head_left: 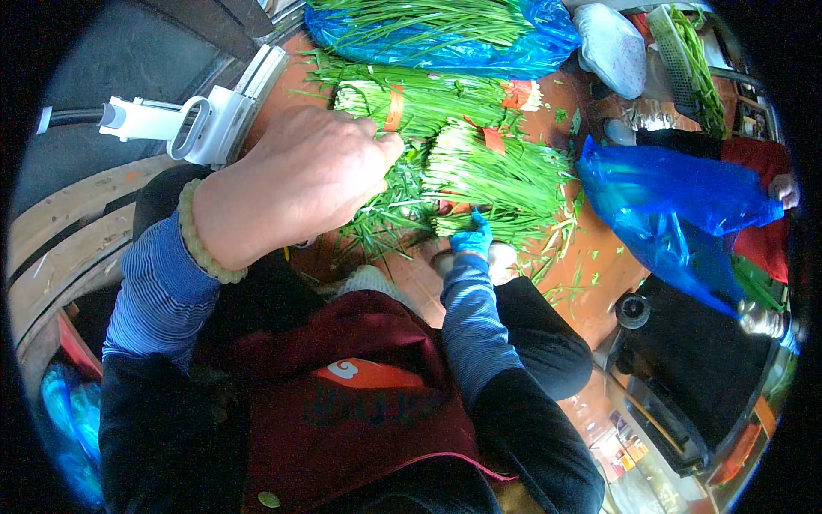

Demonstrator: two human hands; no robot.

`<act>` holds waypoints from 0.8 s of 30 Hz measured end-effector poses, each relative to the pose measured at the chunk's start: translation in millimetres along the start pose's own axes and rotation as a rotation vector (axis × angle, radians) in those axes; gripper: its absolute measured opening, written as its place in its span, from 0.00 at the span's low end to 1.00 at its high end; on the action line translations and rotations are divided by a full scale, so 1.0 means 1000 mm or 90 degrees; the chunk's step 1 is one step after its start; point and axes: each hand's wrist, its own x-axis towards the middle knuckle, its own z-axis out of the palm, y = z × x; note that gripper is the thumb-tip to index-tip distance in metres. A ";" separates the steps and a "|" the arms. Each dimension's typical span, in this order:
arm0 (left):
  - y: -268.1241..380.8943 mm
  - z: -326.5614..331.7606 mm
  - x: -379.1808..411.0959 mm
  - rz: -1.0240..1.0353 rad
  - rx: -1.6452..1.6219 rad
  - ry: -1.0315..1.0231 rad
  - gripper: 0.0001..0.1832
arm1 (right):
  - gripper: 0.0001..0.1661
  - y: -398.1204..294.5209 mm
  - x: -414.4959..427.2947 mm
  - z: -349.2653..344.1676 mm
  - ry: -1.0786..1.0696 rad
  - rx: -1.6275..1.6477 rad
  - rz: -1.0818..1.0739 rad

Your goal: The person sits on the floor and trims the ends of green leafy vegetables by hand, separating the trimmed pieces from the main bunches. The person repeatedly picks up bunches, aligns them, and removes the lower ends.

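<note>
My left hand point(295, 170), bare with a beaded bracelet, is raised close to the camera, its back up and its fingers curled. It hides its fingertips and anything they hold. Farther off, my right hand point(472, 239), in a blue glove, grips a small bundle of green stalks point(514, 225), probably garlic chives, at its pale end. Just above it lies a larger bundle of the stalks point(494, 164) with a red band. Behind are more banded stalks point(437, 106). Loose green leaves point(398, 205) lie between my hands.
A blue plastic bag point(443, 58) full of stalks lies at the back. A white handled device point(205, 125) stands left. At right, another person's hand point(783, 189) is at a blue bag point(674, 193), above a black seat point(700, 360). A basket point(671, 58) holds greens.
</note>
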 end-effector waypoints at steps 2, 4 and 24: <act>0.000 -0.001 0.000 -0.009 -0.009 -0.001 0.15 | 0.20 -0.001 -0.001 -0.002 -0.058 -0.008 -0.031; 0.000 -0.002 -0.001 -0.001 -0.018 0.011 0.14 | 0.20 -0.007 0.018 -0.018 -0.050 -0.011 -0.007; 0.000 0.005 0.006 0.003 0.031 -0.009 0.16 | 0.10 -0.002 0.046 -0.008 0.145 -0.028 -0.009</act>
